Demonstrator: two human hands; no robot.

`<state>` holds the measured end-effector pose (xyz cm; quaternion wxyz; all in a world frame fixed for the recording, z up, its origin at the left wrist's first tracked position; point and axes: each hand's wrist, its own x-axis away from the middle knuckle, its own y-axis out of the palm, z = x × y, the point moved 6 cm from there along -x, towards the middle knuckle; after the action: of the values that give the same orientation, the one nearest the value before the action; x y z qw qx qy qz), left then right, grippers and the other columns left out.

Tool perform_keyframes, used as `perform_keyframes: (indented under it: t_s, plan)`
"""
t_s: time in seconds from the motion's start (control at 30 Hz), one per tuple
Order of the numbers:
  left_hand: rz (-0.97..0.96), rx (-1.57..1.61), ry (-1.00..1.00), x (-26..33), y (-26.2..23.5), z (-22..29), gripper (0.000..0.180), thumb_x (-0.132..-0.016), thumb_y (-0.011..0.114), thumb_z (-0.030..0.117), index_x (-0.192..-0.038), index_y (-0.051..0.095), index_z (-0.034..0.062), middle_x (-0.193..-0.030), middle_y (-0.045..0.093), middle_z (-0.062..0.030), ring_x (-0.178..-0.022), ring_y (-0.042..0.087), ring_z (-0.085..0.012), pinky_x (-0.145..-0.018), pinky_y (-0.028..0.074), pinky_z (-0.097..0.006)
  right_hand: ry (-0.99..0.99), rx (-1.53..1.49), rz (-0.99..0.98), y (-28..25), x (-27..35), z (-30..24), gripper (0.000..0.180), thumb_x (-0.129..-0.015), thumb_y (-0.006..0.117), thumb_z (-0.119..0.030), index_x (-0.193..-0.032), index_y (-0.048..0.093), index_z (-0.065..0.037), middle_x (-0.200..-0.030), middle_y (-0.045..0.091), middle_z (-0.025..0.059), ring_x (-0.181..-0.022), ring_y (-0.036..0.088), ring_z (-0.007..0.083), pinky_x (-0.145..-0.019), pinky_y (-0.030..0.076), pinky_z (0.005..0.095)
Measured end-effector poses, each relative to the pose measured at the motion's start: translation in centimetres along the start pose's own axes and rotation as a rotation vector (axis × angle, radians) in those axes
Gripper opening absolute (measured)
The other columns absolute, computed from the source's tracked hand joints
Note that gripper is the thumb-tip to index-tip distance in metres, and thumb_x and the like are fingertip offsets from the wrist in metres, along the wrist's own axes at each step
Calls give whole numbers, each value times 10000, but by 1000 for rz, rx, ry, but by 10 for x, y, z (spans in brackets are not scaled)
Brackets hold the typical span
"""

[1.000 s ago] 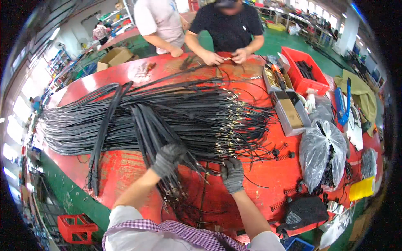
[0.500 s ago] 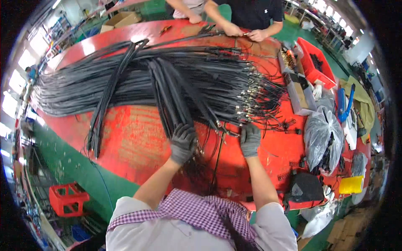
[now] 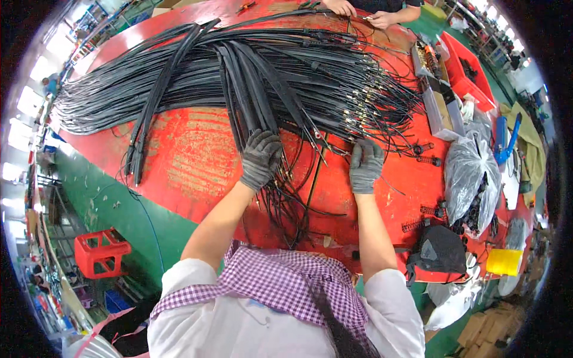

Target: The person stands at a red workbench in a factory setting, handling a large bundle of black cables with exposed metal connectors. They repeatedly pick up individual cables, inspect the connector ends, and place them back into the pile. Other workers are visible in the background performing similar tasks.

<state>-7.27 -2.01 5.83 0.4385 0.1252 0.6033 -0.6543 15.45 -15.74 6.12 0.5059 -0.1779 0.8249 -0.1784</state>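
Note:
My left hand [image 3: 261, 160], in a grey knit glove, is closed around the lower part of a bundle of black cables [image 3: 253, 89]. Thin wire ends with small metal tips hang below it toward the table's near edge. To the right, my gloved right hand [image 3: 366, 166] has its fingers curled together at the end of a black cable [image 3: 337, 151]; its grip is partly hidden. Behind both hands lies a large spread pile of black cables [image 3: 316, 77], with metal connectors [image 3: 358, 104] at its right end.
The table [image 3: 197, 149] is red and worn. Another bundle [image 3: 152, 113] lies across the pile at left. At right are parts boxes [image 3: 439, 113], a red crate [image 3: 471, 71], a clear plastic bag [image 3: 471, 173], a black cap [image 3: 439, 250] and yellow tape [image 3: 502, 261]. A co-worker's hands [image 3: 379, 19] work at the far edge.
The view has tilted, so the table and pile sit higher and the far people show less. My left hand stays on the bundle and my right hand by the cable end.

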Motion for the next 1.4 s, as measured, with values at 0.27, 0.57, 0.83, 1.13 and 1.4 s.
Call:
perform_keyframes:
  t_s: [0.27,0.57,0.83,1.13,1.4]
  plan:
    - [113,213,-342,3,-42,-9,109,-806,556,97,-900,576,46,-895,595,-116,-861,574,-258,-781,448,-337,-10,-212,-503,-1,53,-55,110,-766,562,-159,-816,587,-64,-810,577,120,-780,534,310,-702,436,396]
    - [284,563,-980,70,-72,-81,159,-856,532,110,-975,588,21,-901,603,-38,-820,536,-104,-766,437,-248,120,-430,-702,26,47,-87,168,-791,568,-143,-920,584,-37,-835,596,149,-798,568,305,-655,466,365]
    - [161,500,-1070,95,-51,-100,223,-806,587,90,-1013,528,32,-885,583,-44,-805,525,-106,-738,444,-254,72,-162,-824,91,14,-117,440,-761,628,-244,-1118,492,-25,-1079,539,179,-998,513,327,-841,418,369]
    - [-263,1174,-1246,82,-24,-68,369,-792,629,143,-1122,508,32,-985,589,-45,-884,554,-135,-782,456,-281,503,-429,-1058,115,19,-107,226,-744,582,-83,-949,528,-5,-771,572,96,-693,524,168,-661,436,273]
    - [-78,1749,-1324,73,-36,-76,306,-859,534,220,-1096,522,27,-996,592,-66,-888,576,-167,-787,470,-294,237,-366,-814,91,-10,-99,319,-749,607,-91,-1051,522,-31,-899,576,113,-796,554,215,-721,451,307]
